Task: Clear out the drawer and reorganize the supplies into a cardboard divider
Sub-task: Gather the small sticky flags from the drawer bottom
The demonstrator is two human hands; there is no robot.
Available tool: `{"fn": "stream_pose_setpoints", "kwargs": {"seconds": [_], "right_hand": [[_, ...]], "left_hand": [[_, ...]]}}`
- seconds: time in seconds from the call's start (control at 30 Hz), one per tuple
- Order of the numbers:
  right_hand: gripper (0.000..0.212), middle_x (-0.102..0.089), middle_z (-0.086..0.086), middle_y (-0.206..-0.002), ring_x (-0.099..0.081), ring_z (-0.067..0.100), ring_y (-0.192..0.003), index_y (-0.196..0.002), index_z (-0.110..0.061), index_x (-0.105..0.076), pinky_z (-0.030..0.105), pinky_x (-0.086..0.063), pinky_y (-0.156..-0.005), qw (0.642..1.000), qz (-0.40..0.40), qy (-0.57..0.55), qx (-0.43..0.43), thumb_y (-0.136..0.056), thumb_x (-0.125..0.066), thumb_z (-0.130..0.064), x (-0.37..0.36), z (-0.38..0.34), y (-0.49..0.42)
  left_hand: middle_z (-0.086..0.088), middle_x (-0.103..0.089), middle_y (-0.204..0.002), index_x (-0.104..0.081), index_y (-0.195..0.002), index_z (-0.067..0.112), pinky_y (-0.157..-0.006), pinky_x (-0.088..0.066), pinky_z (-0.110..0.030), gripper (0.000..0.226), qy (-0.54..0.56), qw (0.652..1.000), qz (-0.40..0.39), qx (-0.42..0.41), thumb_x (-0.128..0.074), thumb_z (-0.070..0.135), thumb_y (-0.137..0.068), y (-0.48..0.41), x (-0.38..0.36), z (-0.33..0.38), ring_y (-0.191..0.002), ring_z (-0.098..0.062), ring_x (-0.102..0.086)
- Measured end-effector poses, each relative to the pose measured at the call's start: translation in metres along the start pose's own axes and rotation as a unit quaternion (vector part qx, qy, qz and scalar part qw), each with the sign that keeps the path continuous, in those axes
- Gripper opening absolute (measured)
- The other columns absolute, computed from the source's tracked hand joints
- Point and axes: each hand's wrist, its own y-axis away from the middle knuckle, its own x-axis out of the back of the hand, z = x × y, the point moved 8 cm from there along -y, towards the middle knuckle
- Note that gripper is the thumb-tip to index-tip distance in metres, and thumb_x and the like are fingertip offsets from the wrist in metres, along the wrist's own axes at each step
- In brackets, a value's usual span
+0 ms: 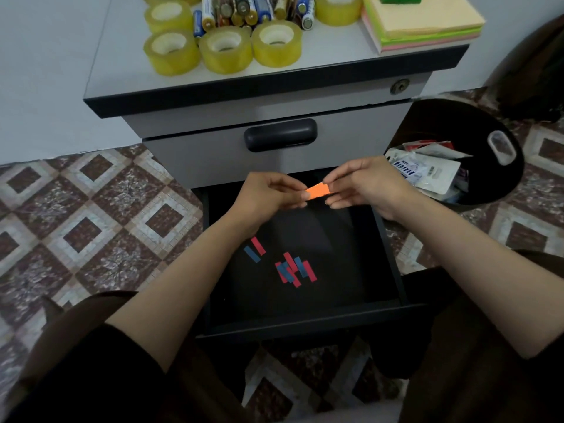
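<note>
The lower drawer (393, 264) of a grey cabinet is pulled open below me. On its dark floor lie several small red and blue paper strips (294, 270), with two more strips (254, 250) apart to the left. Above the drawer's back end, my left hand (268, 193) and my right hand (363, 184) both pinch a small stack of orange strips (317, 190), one hand at each end. No cardboard divider is in view.
On the cabinet top (122, 56) stand several yellow tape rolls (225, 50), a cluster of batteries (244, 10) and a stack of pastel paper (424, 22). A black bin (476, 129) holding wrappers stands on the patterned floor at the right. The upper drawer (198, 154) is closed.
</note>
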Motion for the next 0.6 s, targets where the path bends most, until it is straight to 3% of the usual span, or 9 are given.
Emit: {"fn": "stream_pose_setpoints", "kwargs": {"seconds": [0.17,0.27,0.43,0.53,0.6], "right_hand": [[0.012,-0.068,0.014,-0.067,-0.068,0.016,-0.055,-0.084,0.005,-0.066,0.022,-0.058,-0.057,1.0,-0.018,-0.022,0.012,-0.085,-0.056,0.012,-0.001,-0.005,0.0],[0.01,-0.068,0.019,-0.078,-0.069,0.021,-0.065,-0.092,0.008,-0.064,0.025,-0.059,-0.064,0.999,-0.022,-0.023,0.017,-0.088,-0.056,0.005,-0.001,-0.008,0.001],[0.012,-0.067,0.021,-0.079,-0.068,0.02,-0.062,-0.09,0.008,-0.064,0.025,-0.059,-0.064,0.998,-0.044,-0.037,0.032,-0.085,-0.062,-0.003,-0.006,-0.01,0.005],[0.004,-0.065,0.02,-0.076,-0.068,0.017,-0.056,-0.086,0.003,-0.064,0.024,-0.059,-0.059,0.998,-0.033,-0.022,0.038,-0.083,-0.062,0.005,-0.004,-0.011,0.005],[0.01,-0.065,0.019,-0.073,-0.067,0.017,-0.053,-0.087,-0.002,-0.061,0.023,-0.058,-0.056,0.999,-0.02,-0.014,0.036,-0.083,-0.062,0.007,-0.003,-0.011,0.004]], "left_hand": [[-0.008,-0.068,-0.085,-0.068,-0.087,0.004,-0.065,-0.053,-0.013,0.011,0.03,0.999,0.012,-0.011,-0.068,-0.002,-0.078,0.0,-0.002,0.002,-0.068,-0.007,-0.068],[-0.008,-0.069,-0.089,-0.069,-0.089,0.006,-0.069,-0.054,-0.014,0.013,0.027,0.999,0.021,-0.02,-0.067,-0.002,-0.079,0.0,-0.001,0.005,-0.074,-0.009,-0.068],[-0.007,-0.068,-0.08,-0.068,-0.085,0.01,-0.067,-0.055,-0.016,0.013,0.012,0.999,0.019,-0.04,-0.068,-0.001,-0.078,0.001,-0.003,0.011,-0.069,-0.01,-0.066],[0.002,-0.068,-0.078,-0.07,-0.084,0.015,-0.069,-0.05,-0.011,0.012,-0.073,0.992,0.048,-0.095,-0.074,0.008,-0.075,-0.001,0.001,0.018,-0.068,-0.001,-0.063],[0.006,-0.067,-0.09,-0.072,-0.095,0.016,-0.071,-0.047,-0.007,0.021,-0.181,0.967,0.066,-0.169,-0.076,0.016,-0.074,0.003,0.0,0.029,-0.077,0.001,-0.062]]}}
